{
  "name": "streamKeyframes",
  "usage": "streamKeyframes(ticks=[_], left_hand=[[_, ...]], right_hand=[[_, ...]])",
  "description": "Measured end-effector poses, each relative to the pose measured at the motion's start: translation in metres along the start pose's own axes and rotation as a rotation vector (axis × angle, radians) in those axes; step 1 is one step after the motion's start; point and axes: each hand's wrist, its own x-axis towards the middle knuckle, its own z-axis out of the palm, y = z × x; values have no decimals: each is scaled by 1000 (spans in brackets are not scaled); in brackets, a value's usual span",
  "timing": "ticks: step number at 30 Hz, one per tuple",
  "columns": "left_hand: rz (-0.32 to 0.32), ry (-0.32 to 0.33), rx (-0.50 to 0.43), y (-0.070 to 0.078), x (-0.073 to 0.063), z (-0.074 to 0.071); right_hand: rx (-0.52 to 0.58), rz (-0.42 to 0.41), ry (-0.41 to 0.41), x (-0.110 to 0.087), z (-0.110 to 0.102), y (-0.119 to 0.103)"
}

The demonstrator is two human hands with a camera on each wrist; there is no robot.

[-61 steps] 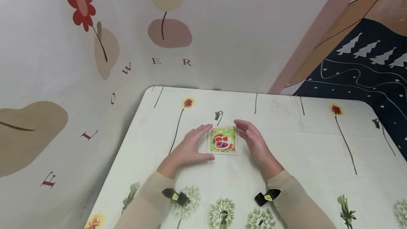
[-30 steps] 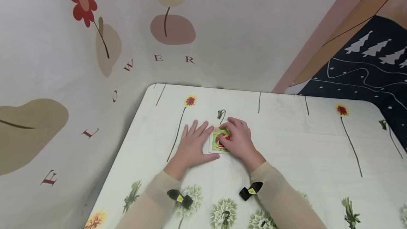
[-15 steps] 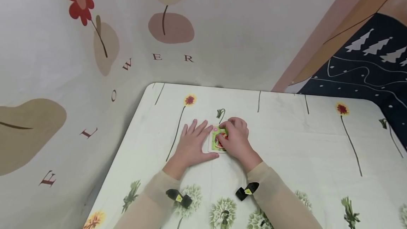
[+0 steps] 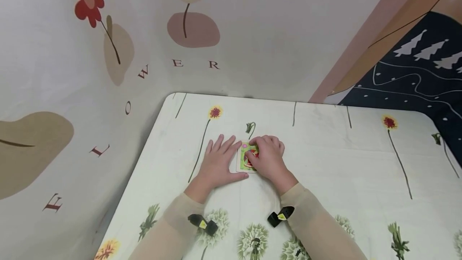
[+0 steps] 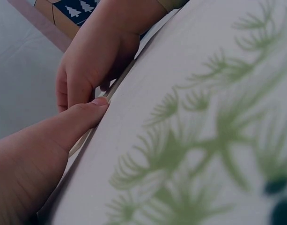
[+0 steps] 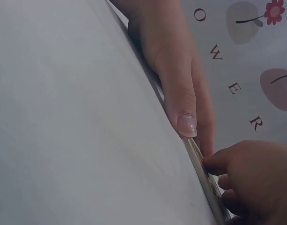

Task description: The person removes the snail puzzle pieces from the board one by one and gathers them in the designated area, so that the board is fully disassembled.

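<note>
Green and red are shown on the printed face of the square picture board (image 4: 244, 163), which is laid flat on the white, flower-patterned worktop (image 4: 325, 167) between two hands. Its pale border is left uncovered along the left side, while its right part is hidden by the right hand (image 4: 270, 161). On the board's left, the left hand (image 4: 217, 165) is placed with its fingers straight and spread wide; the index fingertip is set at the far left corner and the thumb tip at the near edge. The right hand's fingers are bent over the board, its thumb on the printed face and its index finger near the far edge; whether anything is pinched by them cannot be told.

Two seconds ago the whole face was exposed, the right hand was held just off the board's right edge, and the left hand's fingers were kept closer together. Since half a second ago, hardly any change is seen. Nearer than the board, a black wrist device (image 4: 203, 224) is worn at each beige sleeve (image 4: 177, 214). Beyond the board, a pale wall covering (image 4: 260, 31) is printed with flowers and letters
</note>
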Motion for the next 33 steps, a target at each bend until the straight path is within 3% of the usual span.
streamKeyframes(ticks=[20, 33], left_hand=[[-7, -31, -3, -2, 2, 2], [-4, -21, 0, -1, 2, 0]], right_hand=[[9, 69, -95, 5, -9, -9], [80, 24, -56, 6, -6, -5]])
